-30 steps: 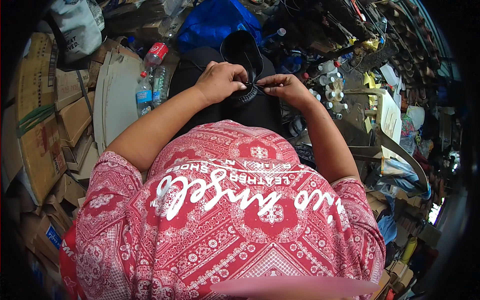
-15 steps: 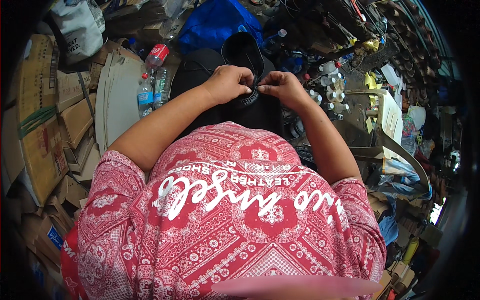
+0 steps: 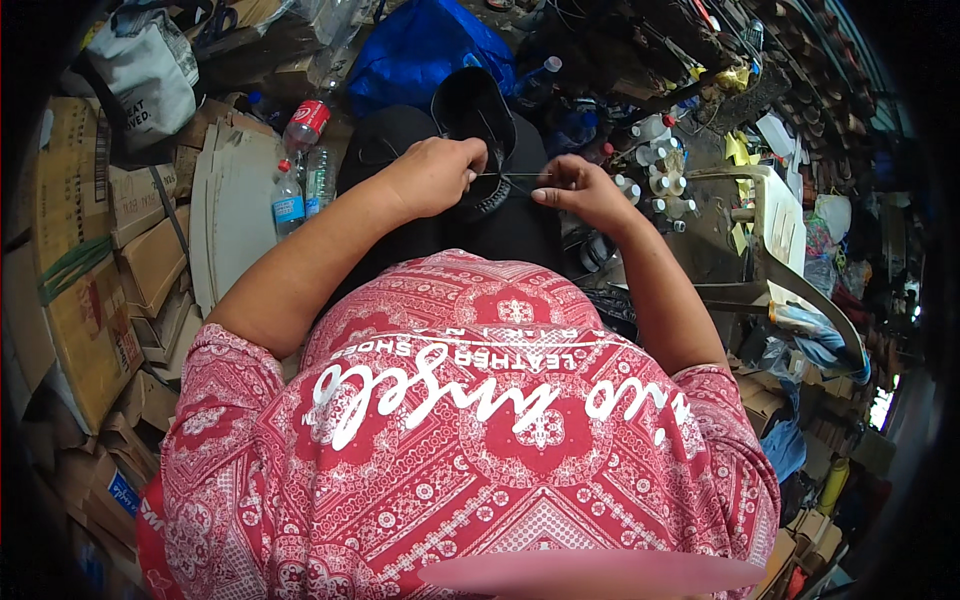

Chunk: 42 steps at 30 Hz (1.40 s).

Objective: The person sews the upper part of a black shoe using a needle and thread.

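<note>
The hands have parted, a thread (image 3: 515,176) now taut between them.

Left hand (image 3: 435,175), right hand (image 3: 580,190), both pinched

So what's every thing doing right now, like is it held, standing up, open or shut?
Left hand: closed in a fist on the black shoe.
Right hand: fingers pinched on a thin thread.
Thin thread: pulled straight between the hands.
Black shoe: on the lap, opening facing up.
Clear plastic bottle with blue label: upright, capped.
Red-labelled bottle: tilted, capped.
Flat brown cardboard boxes: folded, stacked.
</note>
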### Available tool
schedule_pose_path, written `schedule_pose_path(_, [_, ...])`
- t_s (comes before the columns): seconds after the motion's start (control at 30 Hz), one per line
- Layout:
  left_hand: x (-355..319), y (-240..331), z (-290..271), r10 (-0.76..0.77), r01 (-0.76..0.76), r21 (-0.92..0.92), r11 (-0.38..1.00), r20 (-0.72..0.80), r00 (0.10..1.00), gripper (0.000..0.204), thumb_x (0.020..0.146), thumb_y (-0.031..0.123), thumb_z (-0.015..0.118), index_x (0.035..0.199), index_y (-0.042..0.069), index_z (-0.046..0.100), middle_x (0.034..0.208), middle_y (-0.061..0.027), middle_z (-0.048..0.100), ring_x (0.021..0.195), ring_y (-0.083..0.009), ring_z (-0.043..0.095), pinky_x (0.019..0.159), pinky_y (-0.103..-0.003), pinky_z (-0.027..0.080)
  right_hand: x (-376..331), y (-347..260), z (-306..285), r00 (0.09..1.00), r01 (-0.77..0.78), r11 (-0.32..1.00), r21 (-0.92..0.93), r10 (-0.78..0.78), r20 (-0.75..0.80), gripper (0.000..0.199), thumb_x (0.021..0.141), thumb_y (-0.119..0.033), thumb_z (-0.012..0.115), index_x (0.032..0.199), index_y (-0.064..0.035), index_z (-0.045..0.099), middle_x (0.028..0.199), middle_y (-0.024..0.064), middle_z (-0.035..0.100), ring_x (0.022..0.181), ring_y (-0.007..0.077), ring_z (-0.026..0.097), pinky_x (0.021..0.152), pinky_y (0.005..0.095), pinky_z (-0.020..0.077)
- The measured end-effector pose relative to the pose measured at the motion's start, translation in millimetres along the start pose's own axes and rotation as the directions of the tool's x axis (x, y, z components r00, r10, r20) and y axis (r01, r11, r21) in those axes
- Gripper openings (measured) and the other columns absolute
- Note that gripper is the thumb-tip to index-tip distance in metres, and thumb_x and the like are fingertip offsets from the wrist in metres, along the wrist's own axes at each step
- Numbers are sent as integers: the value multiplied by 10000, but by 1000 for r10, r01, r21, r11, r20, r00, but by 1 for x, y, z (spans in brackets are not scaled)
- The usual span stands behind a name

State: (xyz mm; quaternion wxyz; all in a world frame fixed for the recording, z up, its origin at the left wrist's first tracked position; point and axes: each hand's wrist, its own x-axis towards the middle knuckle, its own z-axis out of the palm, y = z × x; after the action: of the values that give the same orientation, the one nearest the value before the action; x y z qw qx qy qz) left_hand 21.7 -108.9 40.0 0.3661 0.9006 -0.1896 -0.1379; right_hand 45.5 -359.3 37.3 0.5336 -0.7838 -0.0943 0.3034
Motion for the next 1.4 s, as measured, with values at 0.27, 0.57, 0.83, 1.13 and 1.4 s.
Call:
schedule_pose_path(0.27, [13, 1, 3, 66, -70, 55, 996, 69, 995, 131, 873, 117, 544, 979, 47, 575, 893, -178, 648, 877, -373, 618, 748, -434, 477, -12, 11, 1, 988, 48, 999, 10, -46, -146, 156, 829, -124, 709, 913, -11, 643, 810, -5, 614, 808, 90, 576, 760, 246, 470])
schedule_pose_path(0.57, [11, -1, 4, 58, -63, 62, 996, 87, 995, 134, 872, 151, 553, 972, 69, 588, 881, -165, 652, 862, -371, 619, 738, -434, 479, -25, -9, -23, 1000, -9, 1000, -8, 10, 20, 118, 880, -135, 648, 919, -27, 621, 812, -40, 591, 754, 42, 517, 692, 219, 432])
schedule_pose_path(0.83, [12, 4, 7, 88, -94, 157, 983, 46, 995, 117, 860, 144, 549, 950, 91, 601, 872, -168, 655, 854, -381, 621, 740, -454, 487, 27, 1, -39, 914, 98, 720, -687, -338, -224, 184, 774, -195, 709, 925, -94, 679, 939, 94, 613, 918, 300, 603, 809, 359, 490])
schedule_pose_path(1.13, [7, 4, 5, 76, -81, 144, 986, 34, 996, 125, 856, 146, 538, 949, 82, 591, 856, -182, 645, 841, -391, 615, 737, -454, 488, 9, -42, 11, 868, 415, 271, -869, -405, 288, 104, 843, -202, 576, 904, -132, 622, 865, 51, 635, 923, 241, 596, 828, 394, 389])
schedule_pose_path(1.4, [-20, -14, -2, 171, -169, 351, 921, 25, 985, 132, 840, 85, 514, 951, 114, 578, 847, -98, 630, 865, -292, 602, 748, -429, 410, 15, -28, 5, 865, 465, 296, -834, -352, 357, 84, 853, -142, 539, 928, -142, 578, 832, 50, 651, 901, 245, 610, 835, 393, 388])
